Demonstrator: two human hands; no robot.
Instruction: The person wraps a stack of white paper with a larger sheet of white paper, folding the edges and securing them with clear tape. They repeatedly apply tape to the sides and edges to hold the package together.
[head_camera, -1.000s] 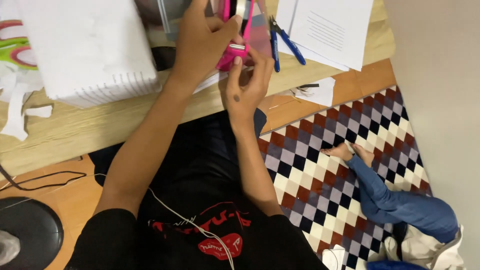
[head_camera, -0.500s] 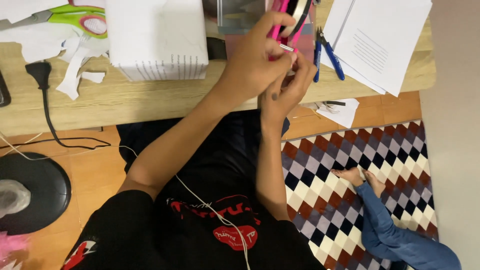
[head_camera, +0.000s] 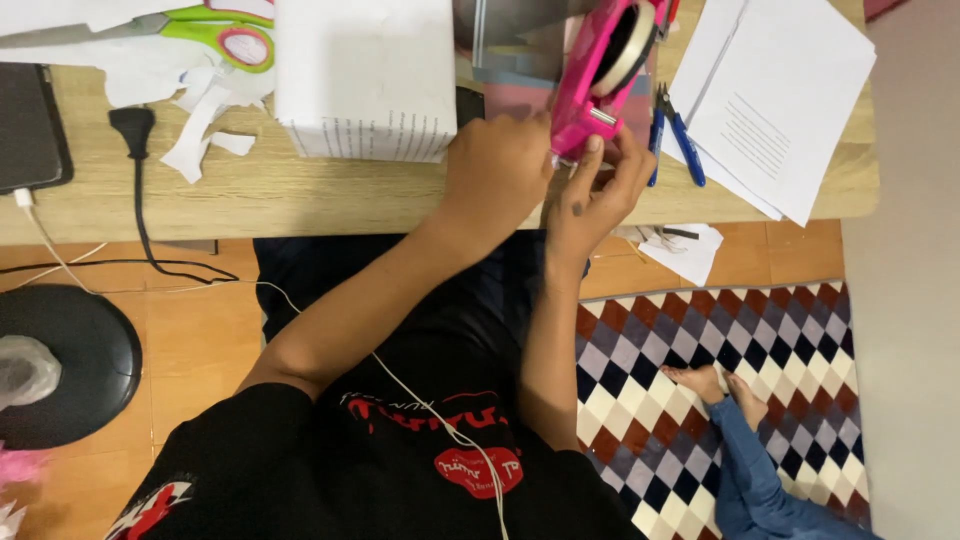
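The pink tape dispenser (head_camera: 600, 75) stands on the wooden desk (head_camera: 300, 195), near its front edge, and serves as the reference for what follows. The left hand (head_camera: 500, 170) is closed against the dispenser's lower left side, knuckles up, gripping its base. The right hand (head_camera: 592, 195) sits just below the dispenser's cutter end — thumb and forefinger pinched together at the blade; whether a strip of tape lies between them cannot be told. Both hands touch or nearly touch the dispenser, and they meet one another beneath it. Directly left of the dispenser, touching the left hand's far side, lies a white box-shaped parcel (head_camera: 365, 75). Further left of that, paper scraps (head_camera: 205, 125) and a pair of green-handled scissors (head_camera: 215, 30) lie well apart from the dispenser, with a black plug (head_camera: 133, 125) and cable beside them. Just right of the dispenser rest blue-handled pliers (head_camera: 675, 135), and beyond them loose white sheets (head_camera: 780, 100) overhang the desk edge. Below and right of the dispenser, on the floor, a chequered rug (head_camera: 700, 330) carries another person's bare feet (head_camera: 715, 385) — well apart from the hands.
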